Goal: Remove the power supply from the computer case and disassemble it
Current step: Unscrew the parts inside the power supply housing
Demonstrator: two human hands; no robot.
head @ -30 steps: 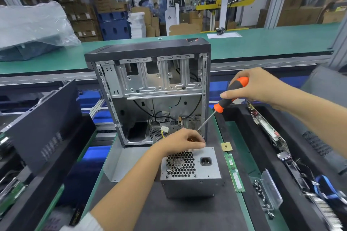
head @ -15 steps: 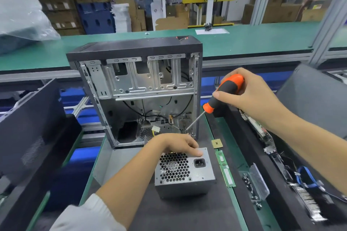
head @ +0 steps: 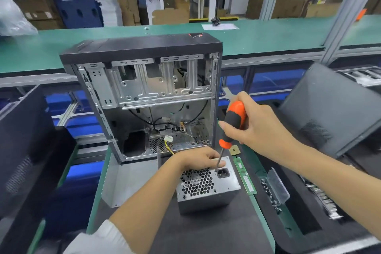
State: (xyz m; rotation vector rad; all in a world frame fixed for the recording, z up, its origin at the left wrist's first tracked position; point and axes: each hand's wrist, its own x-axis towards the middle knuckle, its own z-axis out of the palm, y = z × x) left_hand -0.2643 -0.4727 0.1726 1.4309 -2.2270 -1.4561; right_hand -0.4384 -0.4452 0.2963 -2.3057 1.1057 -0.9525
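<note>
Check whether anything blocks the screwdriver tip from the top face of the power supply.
Nothing visible does. The right hand grips the screwdriver, and its tip already meets the power supply just above the socket. The left hand rests on the unit's far edge, left of the shaft, not under it.

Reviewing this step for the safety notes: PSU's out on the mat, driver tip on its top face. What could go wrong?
1. The screwdriver tip sits right beside the left hand fingers; a slip could jab them.
2. The power supply is steadied only by that hand, so it may shift under pressure.
3. Its yellow cable leads back toward the computer case and may snag.
</note>
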